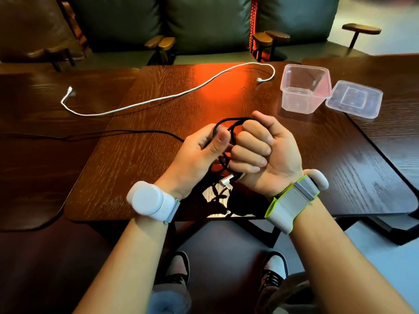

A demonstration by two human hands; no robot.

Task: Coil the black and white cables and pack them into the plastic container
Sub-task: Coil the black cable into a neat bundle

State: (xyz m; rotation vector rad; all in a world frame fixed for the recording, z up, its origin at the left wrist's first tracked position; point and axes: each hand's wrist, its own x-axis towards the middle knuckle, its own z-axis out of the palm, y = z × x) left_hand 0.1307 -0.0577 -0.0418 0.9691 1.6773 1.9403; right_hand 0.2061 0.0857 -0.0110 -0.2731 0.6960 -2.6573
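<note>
Both hands hold a partly coiled black cable (229,123) above the near middle of the wooden table (147,159). My left hand (199,155) pinches the loops with its thumb on top. My right hand (265,150) is a closed fist around the coil, and a silver plug (226,180) hangs below it. The rest of the black cable trails left across the table and off the frame's edge. A white cable (158,99) lies uncoiled across the far side of the table. The clear plastic container (303,89) stands open at the far right.
The container's clear lid (354,98) lies flat just right of it. Another table adjoins on the left (45,105) and another on the right (390,87). Green upholstered seats (204,21) and wooden armrests stand beyond the far edge. My feet (226,268) show below the table.
</note>
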